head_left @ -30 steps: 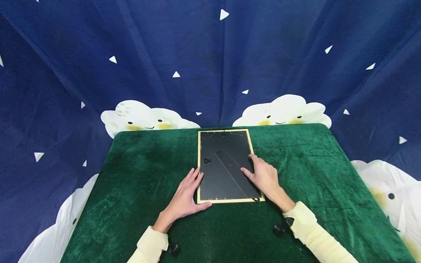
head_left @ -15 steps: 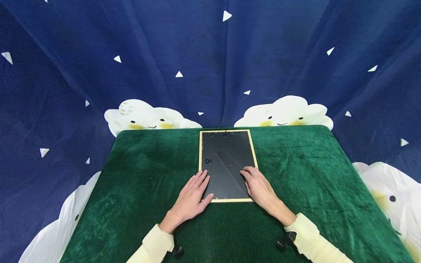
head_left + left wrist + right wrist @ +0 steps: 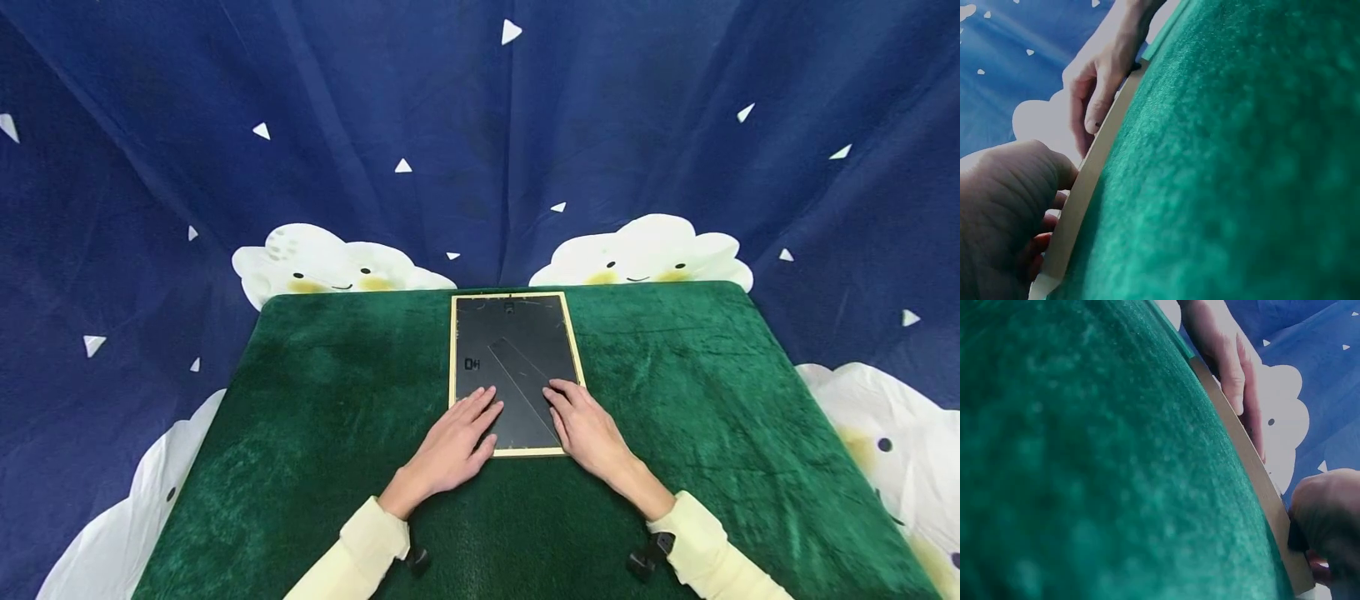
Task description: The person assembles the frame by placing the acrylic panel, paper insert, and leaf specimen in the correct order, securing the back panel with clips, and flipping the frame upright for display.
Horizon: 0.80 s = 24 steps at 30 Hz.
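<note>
A picture frame [image 3: 480, 317] lies face down, with a black backing and light wood border. Its slanted support leg [image 3: 516, 371] lies flat, and small metal hangers [image 3: 472, 364] show at the left and top. Over the lower left corner rests my left hand [image 3: 453, 442], fingers extended on the backing. My right hand [image 3: 592, 433] lies over the lower right corner, its fingers loosely bent on the backing near the leg. From the side, the left wrist view shows the wooden edge [image 3: 1094, 162] with both hands over it. Both lower corners are hidden from above.
A green plush cloth [image 3: 337, 400] covers the table, whose far edge runs just beyond the frame. Behind it hangs a blue curtain [image 3: 420, 100] with white triangles and smiling clouds [image 3: 645, 246].
My left hand has slid from the frame's left edge inward onto the backing. My right hand has drawn back from the right side to the lower right corner, covering the black loop there.
</note>
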Available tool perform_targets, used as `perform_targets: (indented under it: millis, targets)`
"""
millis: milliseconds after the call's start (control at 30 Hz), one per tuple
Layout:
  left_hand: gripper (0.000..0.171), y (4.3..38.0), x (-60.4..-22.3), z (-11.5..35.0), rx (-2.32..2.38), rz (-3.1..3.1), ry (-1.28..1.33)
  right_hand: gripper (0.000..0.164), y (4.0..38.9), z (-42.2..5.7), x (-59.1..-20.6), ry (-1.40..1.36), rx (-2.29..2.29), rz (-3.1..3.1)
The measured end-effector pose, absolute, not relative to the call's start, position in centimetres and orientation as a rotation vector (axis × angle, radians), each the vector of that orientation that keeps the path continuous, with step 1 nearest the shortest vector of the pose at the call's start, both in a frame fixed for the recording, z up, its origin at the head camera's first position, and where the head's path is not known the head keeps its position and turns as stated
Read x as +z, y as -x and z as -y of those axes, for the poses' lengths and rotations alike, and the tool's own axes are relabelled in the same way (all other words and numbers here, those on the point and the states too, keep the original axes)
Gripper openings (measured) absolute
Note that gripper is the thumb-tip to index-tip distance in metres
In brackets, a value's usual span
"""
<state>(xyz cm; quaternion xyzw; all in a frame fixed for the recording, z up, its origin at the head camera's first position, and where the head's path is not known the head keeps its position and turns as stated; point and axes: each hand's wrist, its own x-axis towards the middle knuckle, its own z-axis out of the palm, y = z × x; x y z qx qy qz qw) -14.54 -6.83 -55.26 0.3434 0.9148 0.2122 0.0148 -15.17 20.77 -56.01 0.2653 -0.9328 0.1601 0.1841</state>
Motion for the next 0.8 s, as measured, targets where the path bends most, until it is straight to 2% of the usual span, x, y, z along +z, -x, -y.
perform_targets:
  millis: [433, 667, 800]
  targets:
    - [0.051, 15.4, -56.3, 6.4, 0.827, -2.864, -1.094, 0.034, 15.3, -20.9, -55.5, -0.931, 0.668, 2.658]
    - [0.051, 15.6, -56.4, 6.4, 0.844, -2.881, -1.075, 0.077, 15.2, -20.9, -55.7, -0.955, 0.658, 2.756]
    - [0.052, 15.3, -56.5, 6.5, 0.841, -2.885, -1.069, 0.080, 14.9, -20.6, -55.9, -0.941, 0.643, 2.766]
